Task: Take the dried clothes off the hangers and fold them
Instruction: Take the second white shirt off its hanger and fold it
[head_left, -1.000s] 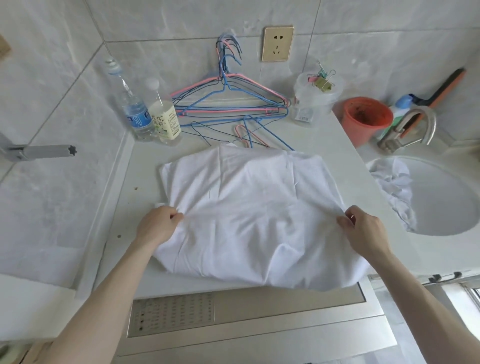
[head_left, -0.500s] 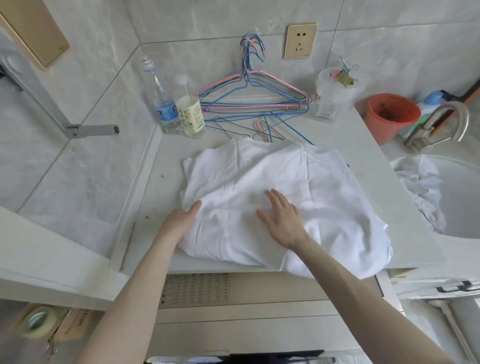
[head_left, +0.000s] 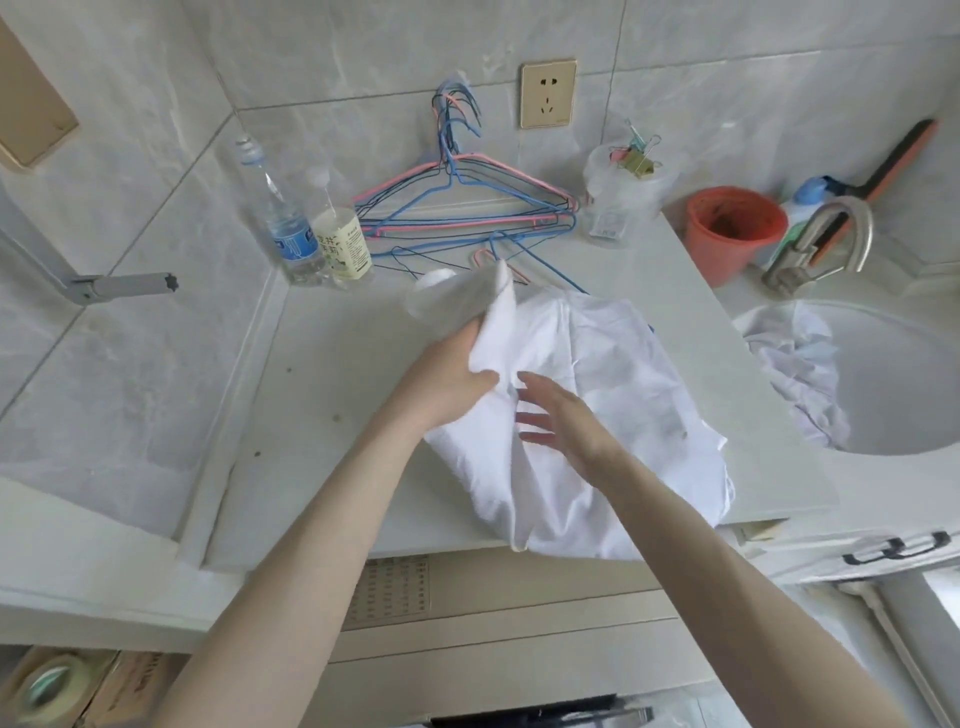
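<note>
Fabric of the crumpled white garment (head_left: 623, 374) overhangs the pale counter's (head_left: 322, 415) front edge; left hand (head_left: 447, 379) grips its raised fold, right hand (head_left: 561, 421) spreads flat over it; bare counter leftward.

Your left hand (head_left: 447, 379) grips a lifted fold of a white garment (head_left: 613, 395) lying on a pale countertop (head_left: 337, 415), its near edge hanging over the front. Your right hand (head_left: 561, 421) is open over the cloth, fingers spread. Behind, pink and blue wire hangers (head_left: 467, 208) lean against the tiled wall (head_left: 363, 62).
</note>
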